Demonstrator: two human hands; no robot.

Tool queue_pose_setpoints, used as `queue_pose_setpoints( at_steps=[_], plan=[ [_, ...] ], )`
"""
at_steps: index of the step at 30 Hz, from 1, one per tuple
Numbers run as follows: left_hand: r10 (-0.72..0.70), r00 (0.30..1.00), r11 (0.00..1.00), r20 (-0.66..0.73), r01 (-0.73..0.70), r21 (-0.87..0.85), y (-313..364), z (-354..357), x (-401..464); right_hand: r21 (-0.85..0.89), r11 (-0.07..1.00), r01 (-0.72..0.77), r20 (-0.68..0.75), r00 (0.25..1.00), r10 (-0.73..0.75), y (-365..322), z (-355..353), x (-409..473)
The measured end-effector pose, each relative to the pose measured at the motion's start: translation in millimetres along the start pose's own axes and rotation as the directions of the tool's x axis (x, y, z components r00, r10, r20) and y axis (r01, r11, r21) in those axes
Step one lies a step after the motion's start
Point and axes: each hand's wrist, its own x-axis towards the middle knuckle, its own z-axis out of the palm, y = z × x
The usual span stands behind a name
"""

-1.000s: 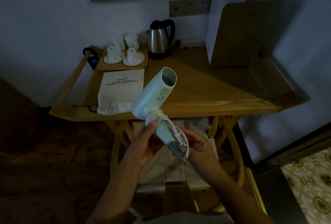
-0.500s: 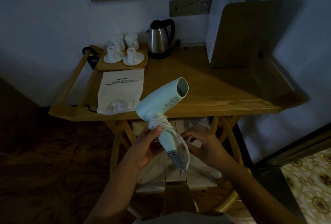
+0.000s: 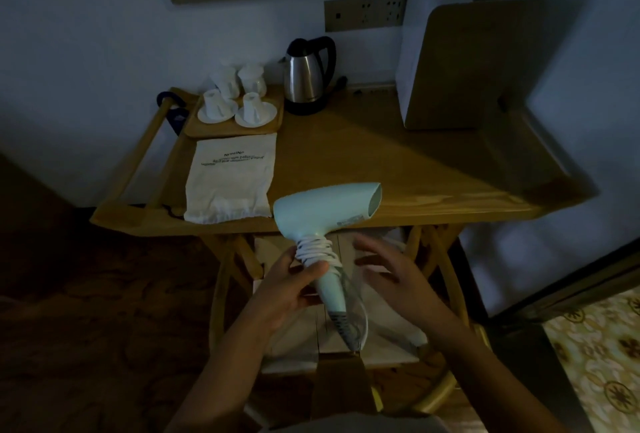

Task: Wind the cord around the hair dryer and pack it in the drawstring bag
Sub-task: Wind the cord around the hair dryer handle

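Swung level with nozzle now to the right, hair dryer [image 3: 325, 210] held before the table [image 3: 398, 169], left hand [image 3: 291, 288] clasped on its cord [image 3: 317, 250]-wound handle, right hand [image 3: 391, 271] spread off it; winding near done, drawstring bag [image 3: 230, 179] flat, unopened.

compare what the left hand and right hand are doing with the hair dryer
The left hand is closed in a grip on the pale mint plastic hair dryer at its handle, over the wound white cord. The right hand is open, fingers spread, beside the handle and not gripping it. Both hover below the wooden table edge.
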Motion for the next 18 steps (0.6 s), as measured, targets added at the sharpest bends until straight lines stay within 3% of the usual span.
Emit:
queue_pose_setpoints(
  at_steps=[2, 4, 7, 10, 15, 18],
  plan=[
    [0.005, 1.0, 0.998, 0.0, -0.005, 0.058, -2, 5, 0, -0.058, 0.995, 0.081, 0.121, 0.99, -0.074, -14, 5, -2],
    [0.024, 1.0, 0.99, -0.014, -0.022, 0.14, -4, 12, -1, -0.257, 0.954, 0.154, 0.191, 0.976, -0.106, -16, 16, -1],
    [0.115, 0.991, 0.957, -0.075, -0.09, 0.277, -8, 20, 4, -0.451, 0.878, 0.162, 0.051, 0.986, -0.156, -6, 35, 3],
    [0.152, 0.981, 0.947, -0.122, -0.109, 0.302, -15, 24, 8, -0.482, 0.859, 0.173, -0.068, 0.97, -0.233, 4, 44, 3],
    [0.014, 0.998, 0.993, 0.054, -0.007, -0.121, -17, 24, 6, -0.484, 0.854, 0.191, -0.071, 0.964, -0.256, 9, 34, 5],
    [0.011, 1.0, 0.992, 0.01, -0.009, -0.122, -20, 28, 8, -0.515, 0.841, 0.167, -0.088, 0.966, -0.245, 13, 34, 4]
  ],
)
